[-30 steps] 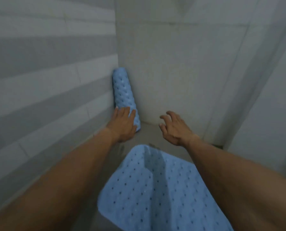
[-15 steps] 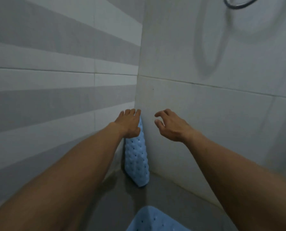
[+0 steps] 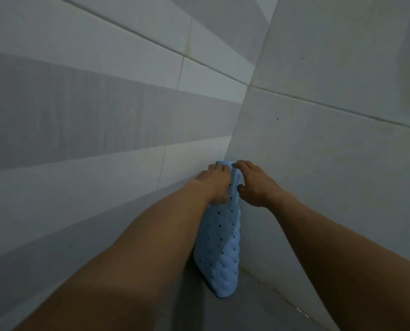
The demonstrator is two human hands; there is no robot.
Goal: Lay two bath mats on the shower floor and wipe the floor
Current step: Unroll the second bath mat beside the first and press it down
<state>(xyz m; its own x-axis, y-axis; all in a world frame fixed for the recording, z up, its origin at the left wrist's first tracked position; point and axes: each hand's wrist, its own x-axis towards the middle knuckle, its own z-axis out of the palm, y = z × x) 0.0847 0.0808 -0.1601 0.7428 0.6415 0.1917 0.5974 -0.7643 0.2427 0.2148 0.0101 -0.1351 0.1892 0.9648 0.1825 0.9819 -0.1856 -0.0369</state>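
Note:
A rolled light-blue bath mat with small dark holes stands upright in the corner of the shower, its lower end on the grey floor. My left hand grips the roll's upper part from the left side. On the right, my right hand has its fingers curled over the top edge and its thumb against the roll. The second mat is out of view.
A striped grey and white tiled wall stands close on the left. A plain pale tiled wall closes the right side. The two meet right behind the roll, and only a narrow strip of floor shows.
My right hand has moved left from open air onto the top of the rolled mat. The view has shifted, so the flat mat on the floor and the hose overhead have left the frame.

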